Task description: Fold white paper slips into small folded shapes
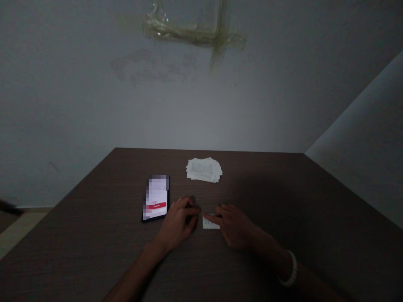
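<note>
Head view, from above the person's forearms: a dark wood-grain bench (103, 251) in dim light, seen from its near side. Clock directions are taken from the slip (210, 225), a small white piece of printed paper lying on the bench at low centre, partly covered.

I see two bare hands close together but apart, a narrow gap between their forefinger tips. The left hand (178, 219), its arm coming from 8 o'clock, lies just to the slip's 9 o'clock, thumb and forefinger parted. The right hand (235, 227), its arm coming from 4 o'clock, covers the slip's 3 o'clock end, forefinger stretched across it and other fingers curled; I cannot tell whether it grips the paper. A pale bracelet (294, 268) circles that wrist.

At 10 o'clock, just beyond the left hand, lies a phone (156, 196), its screen lit and mostly blurred, with a red bar near the lower end. At 12 o'clock, well apart from the slip, sits an uneven pile (204, 169) of printed papers. Behind it rises a grey wall (78, 105), with yellowed, shiny tape (185, 35) high at 12 o'clock.
</note>
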